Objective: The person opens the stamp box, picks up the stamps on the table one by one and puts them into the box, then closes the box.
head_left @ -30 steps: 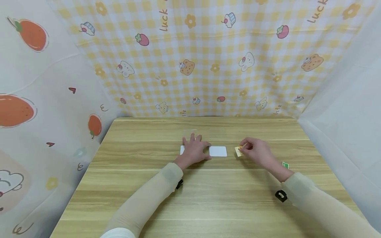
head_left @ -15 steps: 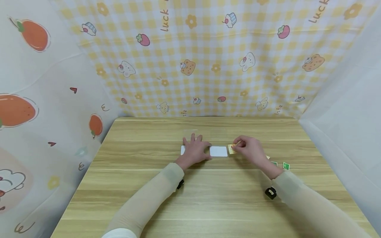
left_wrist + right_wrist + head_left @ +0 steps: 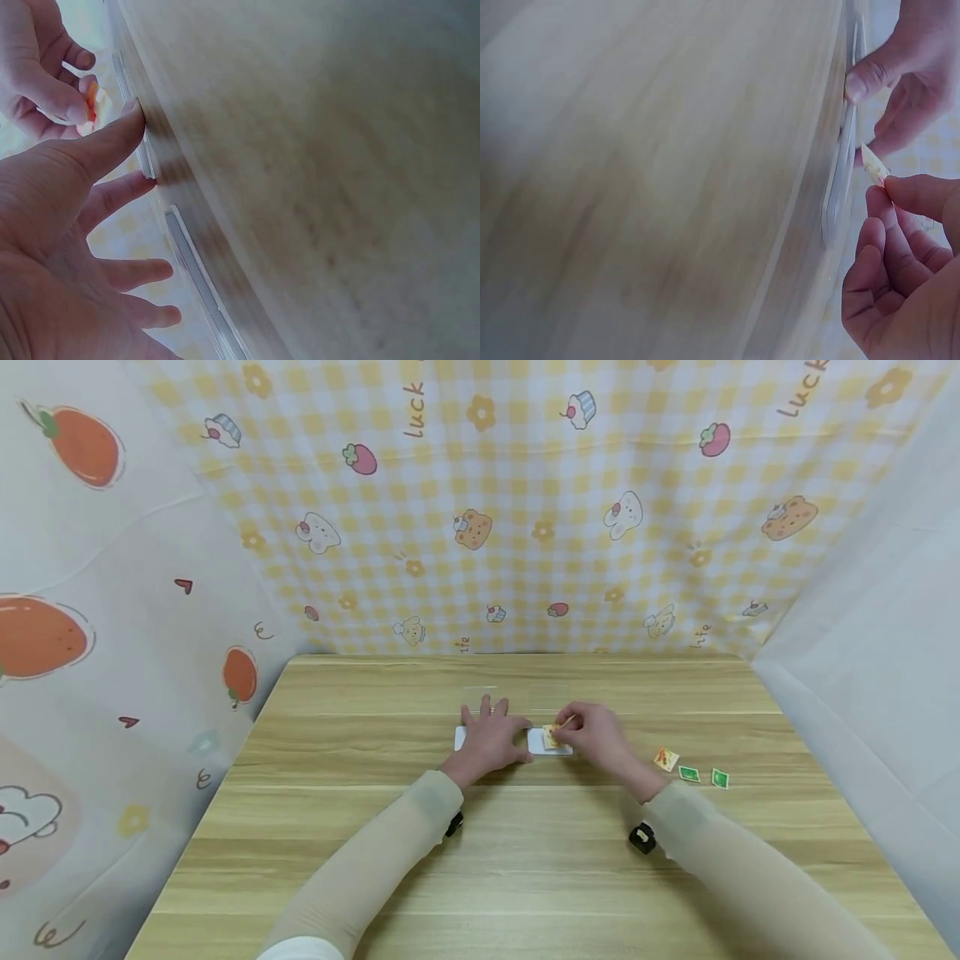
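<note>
My right hand (image 3: 596,739) pinches a small yellow sticker-like square (image 3: 550,737) with red-orange marks between thumb and forefinger. The square is over a thin white rectangular piece (image 3: 536,742); whether they touch, I cannot tell. In the right wrist view, the square (image 3: 873,166) tilts up from the fingertips. My left hand (image 3: 487,739) is spread, its thumb and forefinger touching the left end of that white piece. Beneath the left palm a second white piece (image 3: 459,739) is mostly hidden. From the left wrist view, the left hand's (image 3: 71,202) other fingers stretch out, apart from each other.
Clear, faintly outlined panels (image 3: 549,697) lie just behind the white pieces. To the right lie a loose yellow square (image 3: 666,759) and two green ones, a nearer green square (image 3: 688,774) and a farther-right green square (image 3: 720,778). A patterned curtain (image 3: 480,577) backs the wooden table (image 3: 517,877).
My right hand has carried the yellow square leftward, from the bare table to over the right white piece. Loose squares beneath the right arm have come into sight. The left hand has stayed put.
</note>
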Tool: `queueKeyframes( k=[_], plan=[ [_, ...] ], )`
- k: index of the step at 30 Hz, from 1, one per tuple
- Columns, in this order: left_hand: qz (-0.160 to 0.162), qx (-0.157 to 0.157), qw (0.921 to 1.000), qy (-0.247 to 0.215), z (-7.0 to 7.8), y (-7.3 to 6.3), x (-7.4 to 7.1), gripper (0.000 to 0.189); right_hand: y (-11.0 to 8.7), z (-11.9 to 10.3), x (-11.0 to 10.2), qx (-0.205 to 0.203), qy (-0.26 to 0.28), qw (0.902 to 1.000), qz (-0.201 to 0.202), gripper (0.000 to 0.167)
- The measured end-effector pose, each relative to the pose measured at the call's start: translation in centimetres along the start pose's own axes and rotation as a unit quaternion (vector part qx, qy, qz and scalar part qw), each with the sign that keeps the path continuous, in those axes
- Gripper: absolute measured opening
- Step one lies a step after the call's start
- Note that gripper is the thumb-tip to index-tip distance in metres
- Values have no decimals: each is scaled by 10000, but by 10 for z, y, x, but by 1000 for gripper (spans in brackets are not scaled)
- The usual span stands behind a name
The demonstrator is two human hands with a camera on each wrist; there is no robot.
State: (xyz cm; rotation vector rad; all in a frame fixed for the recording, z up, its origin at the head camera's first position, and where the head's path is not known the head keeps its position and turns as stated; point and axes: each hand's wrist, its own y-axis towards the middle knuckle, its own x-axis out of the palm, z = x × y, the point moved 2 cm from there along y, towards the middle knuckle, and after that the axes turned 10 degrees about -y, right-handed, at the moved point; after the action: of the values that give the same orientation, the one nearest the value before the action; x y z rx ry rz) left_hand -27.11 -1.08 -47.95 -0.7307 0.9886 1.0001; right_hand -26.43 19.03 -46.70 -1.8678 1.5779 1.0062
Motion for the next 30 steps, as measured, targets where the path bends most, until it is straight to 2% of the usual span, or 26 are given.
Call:
queueKeyframes(
  k=[13, 21, 30],
  plan=[
    [21, -13, 10000, 38, 2, -2, -2, 61, 9, -10, 19, 208, -606, 9979, 52, 12],
    [-30, 157, 9999, 20, 2, -3, -3, 61, 14, -11, 22, 453, -623, 9970, 63, 12],
    [-96, 200, 9997, 53, 0, -2, 0, 63, 13, -14, 24, 461, -764, 9960, 2, 10]
  ],
)
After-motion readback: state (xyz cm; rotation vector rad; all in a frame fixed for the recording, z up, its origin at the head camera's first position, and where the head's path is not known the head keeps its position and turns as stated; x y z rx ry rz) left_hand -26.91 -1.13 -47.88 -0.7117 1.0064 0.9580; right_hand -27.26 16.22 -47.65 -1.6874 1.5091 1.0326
